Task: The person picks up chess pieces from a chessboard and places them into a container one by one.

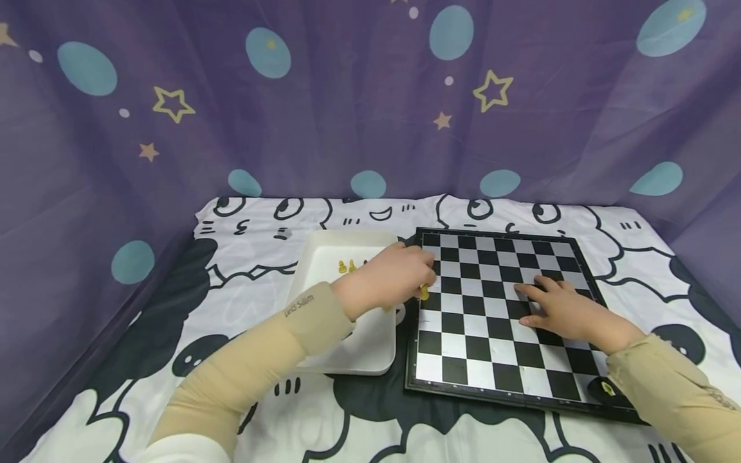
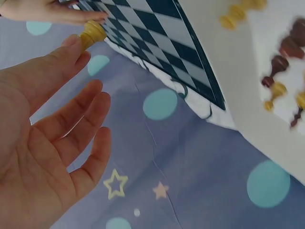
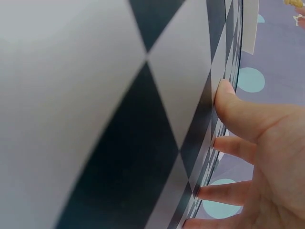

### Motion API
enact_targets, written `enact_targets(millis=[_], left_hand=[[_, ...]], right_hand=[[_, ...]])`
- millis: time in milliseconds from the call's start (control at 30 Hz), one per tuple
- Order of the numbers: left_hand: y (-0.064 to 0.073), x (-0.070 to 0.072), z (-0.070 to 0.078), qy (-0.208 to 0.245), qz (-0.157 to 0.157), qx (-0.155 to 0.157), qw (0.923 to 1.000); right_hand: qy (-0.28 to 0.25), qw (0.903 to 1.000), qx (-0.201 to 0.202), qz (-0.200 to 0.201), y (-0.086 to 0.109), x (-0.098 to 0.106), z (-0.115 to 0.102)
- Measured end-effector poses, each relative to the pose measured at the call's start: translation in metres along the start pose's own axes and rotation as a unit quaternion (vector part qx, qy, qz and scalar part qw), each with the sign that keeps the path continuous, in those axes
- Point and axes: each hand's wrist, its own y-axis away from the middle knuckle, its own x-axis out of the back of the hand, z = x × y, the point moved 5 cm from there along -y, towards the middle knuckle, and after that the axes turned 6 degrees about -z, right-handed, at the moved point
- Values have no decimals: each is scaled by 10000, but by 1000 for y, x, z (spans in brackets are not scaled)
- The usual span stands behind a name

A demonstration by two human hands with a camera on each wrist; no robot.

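Note:
Between thumb and index finger, my left hand (image 1: 399,273) pinches a yellow chess piece (image 2: 92,34) over the left edge of the chessboard (image 1: 477,347). Its other fingers are loosely bent in the left wrist view. My right hand (image 1: 564,312) rests with spread fingers on the right half of the board, holding nothing; its fingertips touch the squares in the right wrist view. Left of the board stands a white tray (image 1: 370,360), partly hidden by my left arm. Yellow chess pieces (image 1: 347,265) and dark red chess pieces (image 2: 279,65) lie in it.
A small black round object (image 1: 604,389) with a yellow-green mark is at the board's near right corner, beside my right sleeve. The cloth (image 1: 278,418) under everything has black and white cartoon faces. A purple curtain (image 1: 359,109) hangs behind the table.

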Motion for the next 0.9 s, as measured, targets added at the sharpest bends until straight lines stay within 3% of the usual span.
enact_targets(millis=[367,700,900], left_hand=[[36,2,-39,45,293,602,9977],[57,-19,-55,-48,320,684,9971],[62,-36,-59,-12,128,748,9971]], right_hand=[[76,10000,23,52,0,0,-1],[54,10000,52,64,0,-1,0],[38,9999,62,74,0,-1,-1]])
